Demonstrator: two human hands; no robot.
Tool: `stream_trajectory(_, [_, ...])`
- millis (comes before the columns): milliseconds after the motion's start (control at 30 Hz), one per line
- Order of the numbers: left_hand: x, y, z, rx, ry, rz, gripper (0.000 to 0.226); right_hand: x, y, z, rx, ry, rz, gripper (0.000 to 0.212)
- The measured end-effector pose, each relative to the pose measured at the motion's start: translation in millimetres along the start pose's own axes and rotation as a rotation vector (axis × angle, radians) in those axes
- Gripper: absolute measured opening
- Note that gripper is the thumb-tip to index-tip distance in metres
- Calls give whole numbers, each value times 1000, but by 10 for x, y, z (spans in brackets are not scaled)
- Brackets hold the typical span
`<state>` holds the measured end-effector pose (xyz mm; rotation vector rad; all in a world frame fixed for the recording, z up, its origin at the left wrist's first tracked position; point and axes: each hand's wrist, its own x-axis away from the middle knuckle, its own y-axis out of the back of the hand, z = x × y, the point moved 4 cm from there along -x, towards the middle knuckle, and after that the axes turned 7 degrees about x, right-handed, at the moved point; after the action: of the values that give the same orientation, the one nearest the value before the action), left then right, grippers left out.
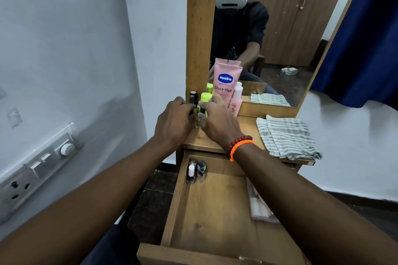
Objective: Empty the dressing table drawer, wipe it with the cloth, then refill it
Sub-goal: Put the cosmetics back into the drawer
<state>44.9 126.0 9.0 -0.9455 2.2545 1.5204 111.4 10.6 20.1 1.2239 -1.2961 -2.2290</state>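
The wooden drawer [215, 211] is pulled open below the dressing table top [249, 129]. Two small nail-polish bottles [196, 170] lie in its back left corner, and a clear pouch [259, 206] lies along its right side. Both hands are up at the table top's back left. My left hand [174, 122] closes around a dark lipstick tube [192, 98]. My right hand [217, 120] grips a small clear bottle with a dark cap [49, 114] beside a lime-green bottle [205, 97]. A pink Vaseline tube [226, 82] and a pale pink bottle [237, 99] stand behind. A striped cloth [288, 135] lies folded at the right.
A mirror in a wooden frame [199, 28] stands at the back of the table and reflects a person with a headset. A white wall with a switchboard [38, 170] is on the left. A blue curtain [366, 38] hangs at the right.
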Motion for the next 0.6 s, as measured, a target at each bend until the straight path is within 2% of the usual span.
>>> stream_trajectory(167, [78,83,-72,61,-24,-35,17,53,129,26,-92,-8,-97,18])
stream_trajectory(267, [213,219,-133,114,-15,-41,13,164,252,15,-170,-10,-100,20])
stream_trajectory(367, [470,453,-269,157,-41,-31,20,356,451,-30,-280,-53,-102,18])
stream_trajectory(433, [691,546,-344,206,-41,37,22,531,541,-80,-343,-96,-54,14])
stream_trajectory(600, [1197,343,-324,174,-8,256,8,1060,382,-158,-407,-200,116,12])
